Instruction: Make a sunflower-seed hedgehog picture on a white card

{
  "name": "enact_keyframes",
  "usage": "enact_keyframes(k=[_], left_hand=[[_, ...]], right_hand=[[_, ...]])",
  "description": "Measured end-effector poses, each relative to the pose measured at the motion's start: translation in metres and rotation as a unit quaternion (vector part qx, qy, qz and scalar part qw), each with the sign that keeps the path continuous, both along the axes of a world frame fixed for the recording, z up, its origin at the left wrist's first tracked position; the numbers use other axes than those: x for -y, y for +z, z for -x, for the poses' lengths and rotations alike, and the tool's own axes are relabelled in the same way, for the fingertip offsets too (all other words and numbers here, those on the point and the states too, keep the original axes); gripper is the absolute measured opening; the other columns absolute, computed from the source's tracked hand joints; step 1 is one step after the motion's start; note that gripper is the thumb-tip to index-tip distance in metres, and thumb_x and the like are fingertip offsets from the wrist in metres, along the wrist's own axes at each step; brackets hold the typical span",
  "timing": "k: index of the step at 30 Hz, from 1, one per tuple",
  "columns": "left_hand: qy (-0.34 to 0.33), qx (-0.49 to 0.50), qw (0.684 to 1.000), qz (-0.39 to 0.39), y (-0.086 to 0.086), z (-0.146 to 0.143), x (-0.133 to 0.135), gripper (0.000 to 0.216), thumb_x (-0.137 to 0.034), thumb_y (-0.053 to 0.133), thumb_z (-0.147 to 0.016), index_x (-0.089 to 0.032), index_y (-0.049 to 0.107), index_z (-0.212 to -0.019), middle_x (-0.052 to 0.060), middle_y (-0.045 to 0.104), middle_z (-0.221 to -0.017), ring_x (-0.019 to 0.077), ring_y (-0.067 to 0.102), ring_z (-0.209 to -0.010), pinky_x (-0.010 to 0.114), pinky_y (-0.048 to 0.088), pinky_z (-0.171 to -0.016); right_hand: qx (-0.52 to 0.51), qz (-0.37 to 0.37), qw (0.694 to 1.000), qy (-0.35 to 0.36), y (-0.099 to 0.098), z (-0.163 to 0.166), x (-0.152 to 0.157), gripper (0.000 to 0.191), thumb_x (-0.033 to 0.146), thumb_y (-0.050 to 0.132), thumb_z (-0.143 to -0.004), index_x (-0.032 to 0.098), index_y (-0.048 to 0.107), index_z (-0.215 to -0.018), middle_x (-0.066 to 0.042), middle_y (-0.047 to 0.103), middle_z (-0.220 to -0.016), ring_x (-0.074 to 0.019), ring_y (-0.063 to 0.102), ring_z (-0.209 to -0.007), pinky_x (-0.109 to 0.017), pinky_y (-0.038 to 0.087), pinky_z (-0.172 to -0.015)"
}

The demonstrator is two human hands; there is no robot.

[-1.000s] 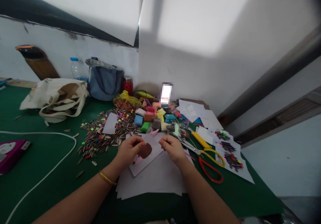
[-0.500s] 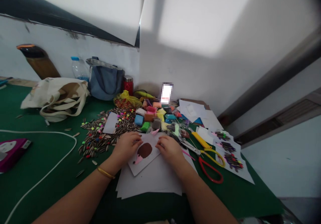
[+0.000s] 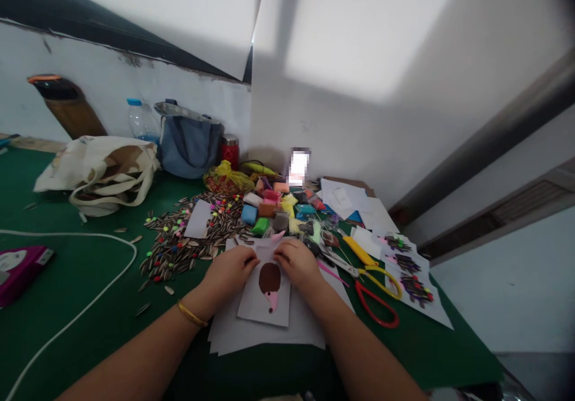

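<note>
A small white card (image 3: 260,306) lies on a stack of white paper (image 3: 287,329), carrying a flat brown clay oval with a pink tip (image 3: 270,281). My left hand (image 3: 231,272) rests curled on the card's upper left edge, with a gold bangle on its wrist. On the other side my right hand (image 3: 297,263) presses, fingers curled, against the card's upper right edge beside the brown clay. Both hands hold the card flat on the paper. A spread of sunflower seeds with coloured beads (image 3: 184,239) lies just left of my left hand.
Coloured clay blocks (image 3: 269,209) sit behind the card. Yellow scissors (image 3: 372,263) and red scissors (image 3: 377,308) lie to the right, with finished seed pictures (image 3: 411,272) beyond. A cream tote bag (image 3: 101,170), blue bag (image 3: 186,143), water bottle (image 3: 137,119), white cable (image 3: 90,311) and pink box (image 3: 18,266) lie left.
The card has been turned from slanted to nearly upright, so the clay's pink tip now points toward me. Both hands shifted slightly inward along its top edge.
</note>
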State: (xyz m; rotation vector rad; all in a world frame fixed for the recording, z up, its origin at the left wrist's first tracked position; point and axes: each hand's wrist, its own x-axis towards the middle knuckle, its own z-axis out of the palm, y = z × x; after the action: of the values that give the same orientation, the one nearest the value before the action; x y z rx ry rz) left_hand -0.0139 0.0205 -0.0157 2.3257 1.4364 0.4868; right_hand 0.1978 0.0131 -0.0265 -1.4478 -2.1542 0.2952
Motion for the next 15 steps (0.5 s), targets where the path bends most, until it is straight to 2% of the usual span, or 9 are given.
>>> enact_keyframes(k=[4, 7, 10, 13, 15], left_hand=[[-0.035, 0.032, 0.996, -0.071, 0.003, -0.002, 0.002, 0.018, -0.028, 0.051, -0.093, -0.020, 0.066, -0.085, 0.007, 0.066, -0.091, 0.0224, 0.060, -0.091, 0.033, 0.043, -0.081], [-0.080, 0.052, 0.994, -0.054, 0.003, -0.004, 0.004, 0.019, -0.027, 0.049, -0.094, -0.020, 0.067, -0.095, 0.007, 0.069, -0.097, 0.0225, 0.061, -0.094, 0.034, 0.045, -0.085], [-0.107, 0.029, 0.993, -0.029, 0.002, -0.006, 0.004, 0.022, -0.024, 0.045, -0.096, -0.020, 0.067, -0.099, 0.007, 0.071, -0.095, 0.0222, 0.064, -0.092, 0.035, 0.045, -0.088], [-0.106, 0.010, 0.993, -0.041, -0.001, -0.006, 0.001, 0.023, -0.023, 0.043, -0.096, -0.020, 0.066, -0.096, 0.007, 0.071, -0.092, 0.0215, 0.064, -0.089, 0.038, 0.041, -0.096], [-0.096, -0.001, 0.994, -0.050, -0.002, -0.005, -0.001, 0.024, -0.023, 0.042, -0.097, -0.020, 0.066, -0.096, 0.007, 0.071, -0.092, 0.0214, 0.064, -0.089, 0.037, 0.041, -0.096]], right_hand=[[-0.027, -0.011, 0.999, 0.021, -0.003, 0.001, -0.003, 0.009, 0.021, 0.065, -0.089, 0.019, 0.074, -0.092, -0.007, 0.071, -0.098, -0.0201, 0.061, -0.098, -0.031, 0.046, -0.091], [-0.055, -0.017, 0.998, 0.001, -0.003, -0.003, -0.003, 0.014, 0.021, 0.061, -0.091, 0.019, 0.074, -0.097, -0.007, 0.071, -0.100, -0.0204, 0.061, -0.100, -0.032, 0.045, -0.093], [-0.096, 0.008, 0.995, -0.031, -0.002, -0.013, -0.001, 0.020, 0.016, 0.056, -0.091, 0.019, 0.072, -0.101, -0.007, 0.071, -0.103, -0.0196, 0.062, -0.100, -0.032, 0.046, -0.093], [-0.117, 0.041, 0.990, -0.063, -0.002, -0.020, 0.003, 0.019, 0.016, 0.056, -0.089, 0.020, 0.072, -0.099, -0.006, 0.072, -0.100, -0.0198, 0.063, -0.095, -0.032, 0.047, -0.088], [-0.117, 0.048, 0.990, -0.055, -0.001, -0.020, 0.005, 0.016, 0.018, 0.057, -0.089, 0.020, 0.072, -0.096, -0.005, 0.072, -0.096, -0.0195, 0.063, -0.092, -0.031, 0.047, -0.085]])
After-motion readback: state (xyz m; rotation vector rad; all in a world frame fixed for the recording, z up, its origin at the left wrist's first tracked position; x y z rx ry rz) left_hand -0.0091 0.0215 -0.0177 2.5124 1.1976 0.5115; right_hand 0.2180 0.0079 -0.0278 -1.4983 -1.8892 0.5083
